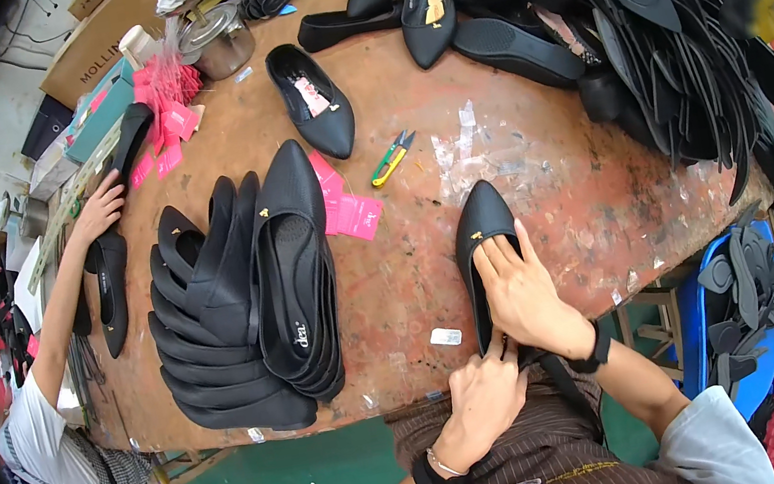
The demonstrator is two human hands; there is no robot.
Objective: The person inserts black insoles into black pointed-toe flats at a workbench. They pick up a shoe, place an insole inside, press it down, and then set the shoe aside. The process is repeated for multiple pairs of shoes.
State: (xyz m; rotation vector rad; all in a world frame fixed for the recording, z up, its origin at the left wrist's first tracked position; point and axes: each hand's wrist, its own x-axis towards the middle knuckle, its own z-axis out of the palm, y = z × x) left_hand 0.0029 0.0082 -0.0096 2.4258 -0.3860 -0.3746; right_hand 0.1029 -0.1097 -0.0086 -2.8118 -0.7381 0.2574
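The right hand [520,294], fingers nearly straight, reaches into a black shoe [481,217]; the left hand [480,396], fingers bent, lies at its heel. Whether either grip closes on it cannot be told. The shoe lies at the near edge of the bench [393,281], long axis running away from the person, toe toward the far side. At right, a blue bin [692,327] contains dark sole-shaped pieces [743,275].

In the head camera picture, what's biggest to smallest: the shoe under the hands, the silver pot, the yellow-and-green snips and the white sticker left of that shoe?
1. Black shoe, partly hidden
2. Silver pot, though it sits farther away
3. Yellow-and-green snips
4. White sticker
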